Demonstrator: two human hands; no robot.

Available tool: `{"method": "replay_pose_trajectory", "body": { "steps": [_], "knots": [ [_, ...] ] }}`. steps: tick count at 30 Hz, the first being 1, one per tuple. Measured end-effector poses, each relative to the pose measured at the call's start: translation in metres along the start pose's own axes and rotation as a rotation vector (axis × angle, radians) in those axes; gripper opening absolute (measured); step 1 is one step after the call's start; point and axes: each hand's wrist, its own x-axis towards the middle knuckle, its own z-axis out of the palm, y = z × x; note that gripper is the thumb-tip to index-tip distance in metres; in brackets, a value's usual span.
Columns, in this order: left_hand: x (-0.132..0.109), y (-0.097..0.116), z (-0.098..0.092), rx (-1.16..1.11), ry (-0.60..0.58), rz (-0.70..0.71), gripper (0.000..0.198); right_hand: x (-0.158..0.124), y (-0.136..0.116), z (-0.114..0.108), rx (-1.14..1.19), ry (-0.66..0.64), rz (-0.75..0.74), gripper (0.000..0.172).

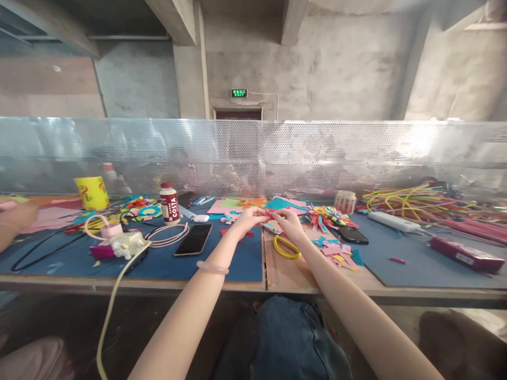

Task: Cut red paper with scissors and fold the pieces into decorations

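My left hand (252, 217) and my right hand (290, 221) meet over the middle of the table, fingertips pinched close together. Between them is a small piece of red paper (271, 215), mostly hidden by the fingers. Scissors (287, 255) with yellow handles lie just under my right hand, their blades partly covered. Below my left hand, red paper scraps (249, 234) rest on the blue mat (237, 264). A blue-and-pink paper flower (230, 217) sits left of my left hand. Colourful paper flowers (320, 217) are piled to the right of my right hand.
A black phone (194, 240), a bottle (169, 203) and a power strip with cables (125, 245) stand to the left. Another person's hand (16, 216) is at the far left. Paper scraps (338, 252), another phone (353, 235) and coloured stems (407, 203) lie to the right.
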Motion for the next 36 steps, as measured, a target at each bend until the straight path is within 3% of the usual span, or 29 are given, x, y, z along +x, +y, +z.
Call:
{"method": "replay_pose_trajectory", "body": {
  "steps": [3, 7, 12, 20, 36],
  "knots": [
    [-0.0002, 0.0013, 0.0002, 0.003, 0.015, 0.009, 0.034, 0.0008, 0.0054, 0.0026, -0.074, 0.036, -0.092, 0.026],
    [-0.0002, 0.0029, 0.0004, 0.022, 0.029, 0.018, 0.032, -0.0001, 0.0097, 0.0065, -0.291, 0.145, -0.337, 0.017],
    [0.0005, 0.0022, 0.001, 0.047, 0.023, 0.054, 0.03, -0.0026, 0.0068, 0.0078, -0.484, 0.136, -0.48, 0.011],
    [0.0015, 0.0028, 0.0041, 0.09, 0.008, 0.136, 0.027, -0.0037, 0.0032, 0.0079, -0.561, 0.191, -0.514, 0.013],
    [0.0002, 0.0062, 0.0061, 0.087, 0.006, 0.161, 0.021, -0.0053, 0.0019, 0.0093, -0.604, 0.201, -0.497, 0.014]
  ]
}}
